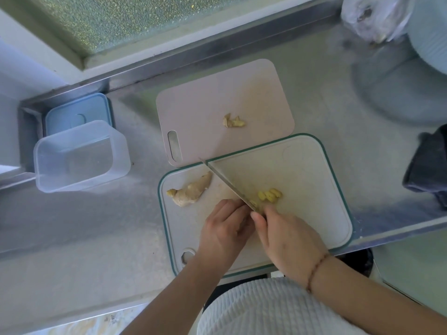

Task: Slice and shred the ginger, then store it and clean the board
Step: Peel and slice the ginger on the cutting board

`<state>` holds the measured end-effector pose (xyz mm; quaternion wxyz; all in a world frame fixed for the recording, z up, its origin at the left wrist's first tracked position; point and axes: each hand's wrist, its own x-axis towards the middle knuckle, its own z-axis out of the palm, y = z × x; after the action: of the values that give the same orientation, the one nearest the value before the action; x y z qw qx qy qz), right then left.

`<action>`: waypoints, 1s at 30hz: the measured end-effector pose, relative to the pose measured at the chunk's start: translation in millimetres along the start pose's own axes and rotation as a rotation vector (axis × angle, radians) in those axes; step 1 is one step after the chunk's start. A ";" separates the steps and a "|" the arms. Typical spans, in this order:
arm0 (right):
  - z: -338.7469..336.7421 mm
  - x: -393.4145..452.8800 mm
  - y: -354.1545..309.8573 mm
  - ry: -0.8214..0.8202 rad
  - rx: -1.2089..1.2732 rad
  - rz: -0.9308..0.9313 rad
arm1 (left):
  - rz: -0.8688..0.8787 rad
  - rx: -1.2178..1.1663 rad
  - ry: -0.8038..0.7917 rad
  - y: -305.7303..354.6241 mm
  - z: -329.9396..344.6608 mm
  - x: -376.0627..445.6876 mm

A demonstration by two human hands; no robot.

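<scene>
Yellow ginger slices, knife, likely right-held

The steel table carries everything. At its middle lies a green-rimmed board, its far edge overlapping a pink board toward 12 o'clock. At 9 o'clock a clear tub stands open, touching a blue lid just behind it at 10 o'clock. At 2 o'clock sit a pale bowl and a plastic bag. A dark cloth lies at 3 o'clock.
</scene>
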<state>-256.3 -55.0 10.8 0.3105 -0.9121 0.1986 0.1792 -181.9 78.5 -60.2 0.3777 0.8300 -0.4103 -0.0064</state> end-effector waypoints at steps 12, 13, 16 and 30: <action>-5.7 -5.9 8.3 0.056 0.105 -0.037 | -0.061 -0.015 0.026 6.8 -3.0 -1.1; -5.6 -10.3 6.5 0.043 0.101 -0.046 | -0.062 -0.019 0.023 6.8 -2.6 -0.8; -6.4 -19.1 3.7 0.014 0.099 -0.045 | -0.054 -0.020 0.023 6.2 -2.4 -0.3; -6.6 -20.1 3.3 0.026 0.030 -0.038 | -0.026 -0.010 0.060 0.1 3.3 -3.1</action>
<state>-273.7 -56.6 23.1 0.3249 -0.9132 0.1878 0.1586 -185.1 78.5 -63.4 0.3937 0.8332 -0.3881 0.0115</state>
